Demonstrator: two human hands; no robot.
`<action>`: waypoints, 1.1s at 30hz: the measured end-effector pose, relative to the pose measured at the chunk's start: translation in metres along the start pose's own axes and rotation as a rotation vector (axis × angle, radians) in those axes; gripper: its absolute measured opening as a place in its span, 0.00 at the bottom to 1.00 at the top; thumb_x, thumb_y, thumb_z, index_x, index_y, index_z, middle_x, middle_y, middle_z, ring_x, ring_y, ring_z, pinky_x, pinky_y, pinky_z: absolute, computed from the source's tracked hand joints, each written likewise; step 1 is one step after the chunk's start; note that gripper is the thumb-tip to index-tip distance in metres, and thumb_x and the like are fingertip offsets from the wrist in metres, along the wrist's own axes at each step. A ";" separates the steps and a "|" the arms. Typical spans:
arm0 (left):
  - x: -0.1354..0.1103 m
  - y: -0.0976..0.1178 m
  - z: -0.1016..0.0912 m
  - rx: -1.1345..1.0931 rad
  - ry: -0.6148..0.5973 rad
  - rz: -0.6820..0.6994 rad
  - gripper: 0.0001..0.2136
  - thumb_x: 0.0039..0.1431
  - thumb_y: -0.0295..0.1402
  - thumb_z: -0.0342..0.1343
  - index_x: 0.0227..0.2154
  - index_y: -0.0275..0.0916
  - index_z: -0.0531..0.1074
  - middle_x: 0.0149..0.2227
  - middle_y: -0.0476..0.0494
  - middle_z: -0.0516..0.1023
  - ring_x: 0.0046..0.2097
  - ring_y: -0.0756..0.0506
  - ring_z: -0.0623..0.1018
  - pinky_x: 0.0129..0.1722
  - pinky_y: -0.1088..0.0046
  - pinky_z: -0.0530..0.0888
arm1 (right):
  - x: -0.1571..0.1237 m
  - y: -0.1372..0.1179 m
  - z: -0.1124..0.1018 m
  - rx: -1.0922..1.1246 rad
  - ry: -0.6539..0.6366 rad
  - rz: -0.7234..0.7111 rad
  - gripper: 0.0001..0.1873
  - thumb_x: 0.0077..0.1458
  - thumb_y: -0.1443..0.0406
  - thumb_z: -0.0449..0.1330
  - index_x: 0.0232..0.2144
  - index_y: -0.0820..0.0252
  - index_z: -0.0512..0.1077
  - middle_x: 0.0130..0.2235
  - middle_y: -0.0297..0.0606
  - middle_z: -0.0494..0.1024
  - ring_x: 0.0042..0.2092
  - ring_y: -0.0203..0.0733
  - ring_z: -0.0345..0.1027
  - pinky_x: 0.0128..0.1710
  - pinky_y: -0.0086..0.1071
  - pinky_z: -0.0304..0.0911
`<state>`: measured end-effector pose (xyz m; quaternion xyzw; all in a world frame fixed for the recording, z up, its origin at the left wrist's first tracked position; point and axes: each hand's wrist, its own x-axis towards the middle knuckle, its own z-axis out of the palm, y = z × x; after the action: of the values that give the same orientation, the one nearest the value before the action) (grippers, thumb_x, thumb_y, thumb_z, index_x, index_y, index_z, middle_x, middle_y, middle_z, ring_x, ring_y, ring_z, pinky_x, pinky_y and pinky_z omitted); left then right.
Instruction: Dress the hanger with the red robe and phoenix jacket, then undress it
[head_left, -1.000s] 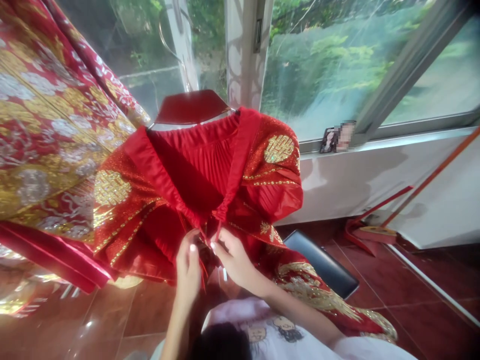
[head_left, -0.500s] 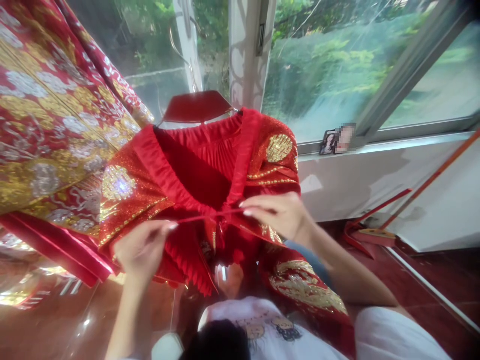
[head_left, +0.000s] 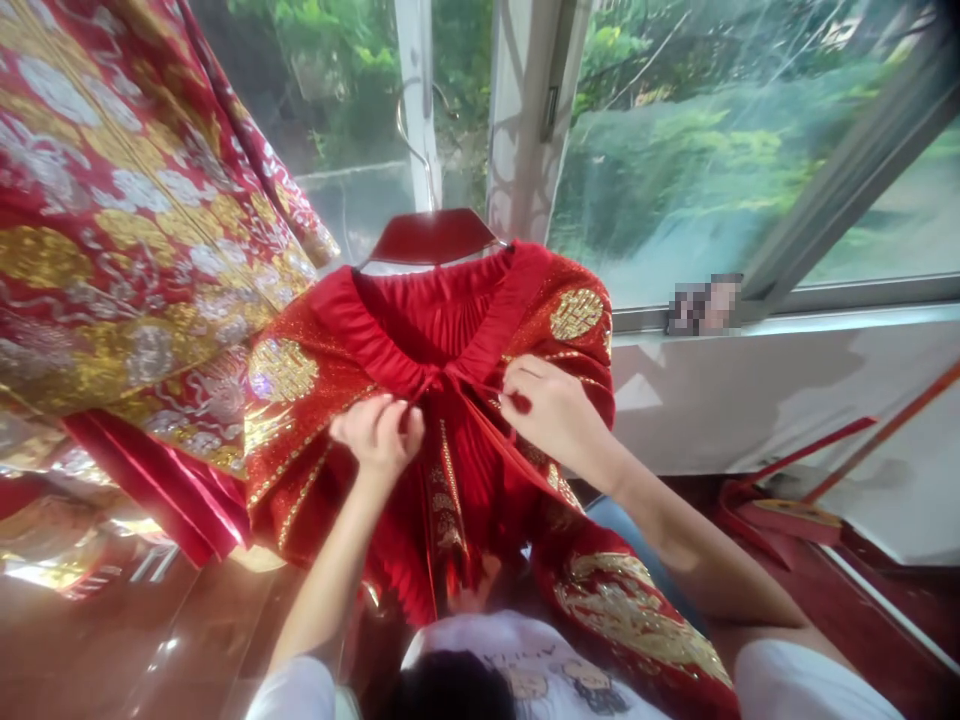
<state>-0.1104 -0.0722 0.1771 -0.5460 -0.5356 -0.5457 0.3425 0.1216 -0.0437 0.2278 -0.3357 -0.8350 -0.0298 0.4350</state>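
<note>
A red garment (head_left: 487, 350) with gold embroidery and a ruffled collar hangs on a hanger (head_left: 431, 238) in front of me. Its collar is drawn together at the front, where a thin red tie (head_left: 444, 376) meets in a small knot or crossing. My left hand (head_left: 381, 432) is closed left of that point, its curled fingers on one end of the tie. On the other side my right hand (head_left: 551, 405) pinches the opposite end. Loose red ribbon (head_left: 510, 450) slants down below my right hand. The fingertips partly hide the strands.
A red garment with gold and silver floral embroidery (head_left: 150, 210) hangs at the left. Behind are window panes (head_left: 720, 170); pixelated small items (head_left: 705, 304) stand on the sill. A broom (head_left: 795, 518) and a red-handled tool (head_left: 810, 450) rest near the wall at right.
The tie was stretched straight between my hands; now the collar is pulled together and the tie is gathered at its middle. My left hand has moved right and up, closer to the right hand.
</note>
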 end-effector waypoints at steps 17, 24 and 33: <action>0.052 0.027 -0.032 -0.642 -0.697 -0.391 0.07 0.59 0.35 0.56 0.37 0.40 0.76 0.24 0.50 0.71 0.26 0.50 0.70 0.27 0.75 0.66 | 0.035 -0.022 0.020 0.296 0.039 0.242 0.24 0.52 0.58 0.63 0.14 0.61 0.59 0.16 0.27 0.57 0.21 0.28 0.47 0.24 0.28 0.45; 0.106 0.019 -0.047 -1.028 -0.539 -0.577 0.11 0.45 0.28 0.67 0.25 0.40 0.68 0.17 0.59 0.60 0.18 0.58 0.53 0.18 0.79 0.53 | 0.050 -0.007 -0.036 0.436 -0.077 0.182 0.27 0.57 0.64 0.58 0.11 0.60 0.52 0.15 0.26 0.50 0.19 0.26 0.42 0.21 0.29 0.41; 0.131 0.006 -0.078 -0.542 -0.730 -0.154 0.05 0.48 0.32 0.60 0.20 0.39 0.75 0.22 0.48 0.71 0.25 0.51 0.67 0.25 0.74 0.65 | 0.074 0.040 -0.055 0.325 -0.350 0.042 0.13 0.52 0.64 0.61 0.17 0.61 0.72 0.15 0.26 0.66 0.16 0.24 0.53 0.18 0.24 0.49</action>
<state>-0.1449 -0.1200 0.3176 -0.7310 -0.4980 -0.4619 -0.0653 0.1543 0.0080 0.3076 -0.2786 -0.8843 0.1725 0.3326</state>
